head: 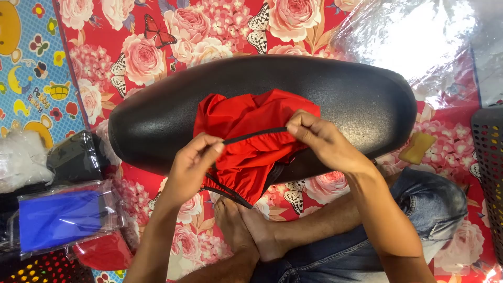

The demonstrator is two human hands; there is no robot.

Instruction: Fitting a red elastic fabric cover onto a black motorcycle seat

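The left hand (191, 165) and the right hand (319, 141) hold a red cover (246, 139) with a black elastic hem over a black seat (262, 112). The fingers (212, 145) of the left hand are closed in a pinch on the black hem at its left end, and the fingers (296, 124) of the right hand are pinched on the same hem at its right end, so the band is stretched straight between them. The red cover lies bunched on the middle of the seat, and its lower part hangs over the near edge of the seat.

The seat lies on a flowered mat (157, 47) on the floor. The person's bare feet (246, 230) rest just below the cover, with jeans (419, 209) to the right. To the left lie a plastic packet with blue cloth (60, 217) and a black packet (76, 157). A yellow sponge (417, 148) lies to the right of the seat, near a dark basket (490, 167). A sheet of clear plastic (414, 36) lies at the top right.
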